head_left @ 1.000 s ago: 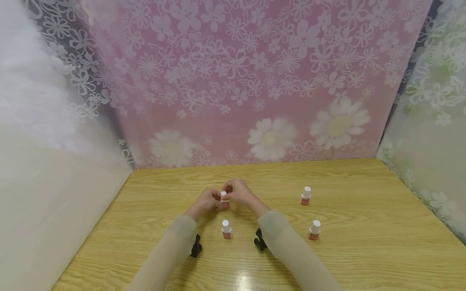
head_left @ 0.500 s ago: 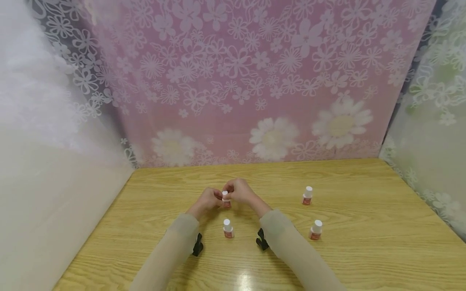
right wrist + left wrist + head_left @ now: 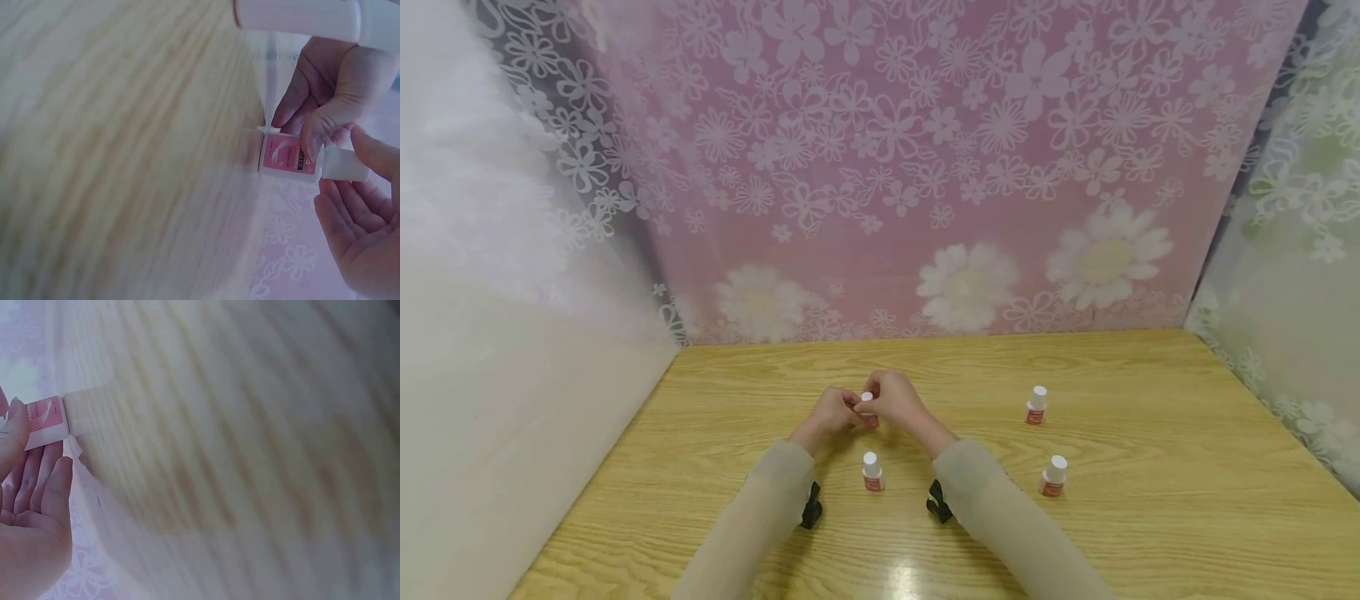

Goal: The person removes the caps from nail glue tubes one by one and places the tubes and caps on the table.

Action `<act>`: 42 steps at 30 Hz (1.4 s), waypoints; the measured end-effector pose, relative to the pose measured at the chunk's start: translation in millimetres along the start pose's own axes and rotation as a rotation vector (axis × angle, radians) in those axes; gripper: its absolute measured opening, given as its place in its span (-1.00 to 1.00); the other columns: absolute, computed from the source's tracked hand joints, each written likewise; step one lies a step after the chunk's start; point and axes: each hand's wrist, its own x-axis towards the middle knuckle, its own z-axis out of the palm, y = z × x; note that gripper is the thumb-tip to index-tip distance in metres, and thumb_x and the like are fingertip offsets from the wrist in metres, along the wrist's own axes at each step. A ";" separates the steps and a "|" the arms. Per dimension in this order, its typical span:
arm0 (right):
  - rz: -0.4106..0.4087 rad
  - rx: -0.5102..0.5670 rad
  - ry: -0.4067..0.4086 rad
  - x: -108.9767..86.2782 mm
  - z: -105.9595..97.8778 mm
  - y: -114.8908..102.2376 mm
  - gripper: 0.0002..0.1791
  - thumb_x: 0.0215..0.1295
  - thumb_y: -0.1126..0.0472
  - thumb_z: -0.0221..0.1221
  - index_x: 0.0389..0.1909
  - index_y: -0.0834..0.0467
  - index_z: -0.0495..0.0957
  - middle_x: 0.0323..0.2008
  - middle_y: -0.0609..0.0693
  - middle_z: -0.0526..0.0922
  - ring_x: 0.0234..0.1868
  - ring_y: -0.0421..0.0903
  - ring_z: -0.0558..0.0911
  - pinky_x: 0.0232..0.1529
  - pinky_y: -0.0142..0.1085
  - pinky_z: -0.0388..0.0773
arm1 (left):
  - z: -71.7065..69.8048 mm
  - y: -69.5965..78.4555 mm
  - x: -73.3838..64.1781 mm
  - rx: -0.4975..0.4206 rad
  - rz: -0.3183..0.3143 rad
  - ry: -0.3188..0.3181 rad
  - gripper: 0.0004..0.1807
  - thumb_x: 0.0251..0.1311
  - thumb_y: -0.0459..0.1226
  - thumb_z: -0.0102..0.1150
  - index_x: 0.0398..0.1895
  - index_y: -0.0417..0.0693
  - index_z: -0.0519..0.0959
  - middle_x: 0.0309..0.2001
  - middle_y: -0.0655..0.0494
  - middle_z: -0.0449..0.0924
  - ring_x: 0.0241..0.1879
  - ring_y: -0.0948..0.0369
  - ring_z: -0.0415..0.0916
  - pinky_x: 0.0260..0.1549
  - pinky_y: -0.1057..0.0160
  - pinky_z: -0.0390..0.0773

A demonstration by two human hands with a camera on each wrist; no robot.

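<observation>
A small white glue bottle (image 3: 290,156) with a pink label stands upright on the table, its white cap (image 3: 345,166) on top. My left hand (image 3: 831,409) grips the bottle's body from the left, the thumb lying on the label in the right wrist view. From the right, my right hand (image 3: 897,398) pinches the cap between thumb and fingers. Fingers hide part of the bottle in the head view. Only its lower body and label (image 3: 46,415) show in the left wrist view. Nearer to me, between the forearms, stands a second bottle (image 3: 873,473) of the same kind.
Two more such bottles stand to the right, one farther back (image 3: 1036,406) and one nearer (image 3: 1053,477). The wood-grain table (image 3: 1150,417) ends at a pink floral curtain (image 3: 880,208). Pale sheets hang at both sides. Black wrist mounts (image 3: 811,506) sit under the sleeves.
Both hands stay at the same bottle with only slight finger movement. The whole head view has shifted a little, so everything appears slightly farther right. The other bottles stand as before.
</observation>
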 end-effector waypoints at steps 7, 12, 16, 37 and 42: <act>0.012 -0.040 0.020 -0.2 1.5 -2.3 -0.76 -0.08 0.17 0.34 -0.52 0.18 0.47 -0.57 -0.07 0.46 -0.55 -0.17 0.39 -0.53 -0.36 0.33 | -0.1 -1.0 0.5 0.003 -0.007 -0.001 -0.87 -0.23 -0.58 0.29 -0.53 -0.32 0.58 -0.52 -0.07 0.61 -0.52 0.29 0.47 -0.56 0.39 0.36; 0.015 -0.024 0.014 0.5 0.8 -1.5 -0.78 -0.07 0.19 0.34 -0.52 0.18 0.48 -0.58 -0.07 0.46 -0.55 -0.16 0.39 -0.54 -0.36 0.33 | -0.5 -0.8 0.7 0.040 -0.003 -0.006 -0.87 -0.23 -0.47 0.37 -0.55 -0.27 0.60 -0.55 0.03 0.61 -0.56 0.31 0.34 -0.56 0.40 0.30; -0.002 -0.017 0.003 1.2 0.4 0.1 -0.78 -0.08 0.19 0.34 -0.54 0.19 0.49 -0.59 -0.07 0.45 -0.56 -0.17 0.39 -0.55 -0.37 0.33 | -0.8 -1.8 1.3 0.045 0.007 -0.027 -0.86 -0.24 -0.44 0.38 -0.54 -0.27 0.61 -0.54 0.02 0.62 -0.56 0.32 0.35 -0.55 0.40 0.31; -0.047 0.030 -0.046 1.2 -5.7 -0.6 -0.85 -0.03 0.29 0.30 -0.56 0.21 0.49 -0.62 -0.07 0.46 -0.59 -0.19 0.39 -0.57 -0.39 0.34 | -1.1 -0.1 1.1 0.065 0.033 -0.045 -0.83 -0.21 -0.37 0.38 -0.48 -0.26 0.63 -0.51 0.01 0.62 -0.49 0.30 0.45 -0.50 0.37 0.38; -0.078 0.055 -0.079 1.3 -8.0 0.2 -0.89 -0.03 0.34 0.29 -0.51 0.23 0.53 -0.58 -0.06 0.50 -0.53 -0.18 0.42 -0.49 -0.37 0.38 | -1.1 1.3 -1.1 0.067 0.038 -0.044 -0.83 -0.18 -0.38 0.37 -0.48 -0.28 0.62 -0.52 -0.01 0.62 -0.53 0.31 0.41 -0.53 0.35 0.38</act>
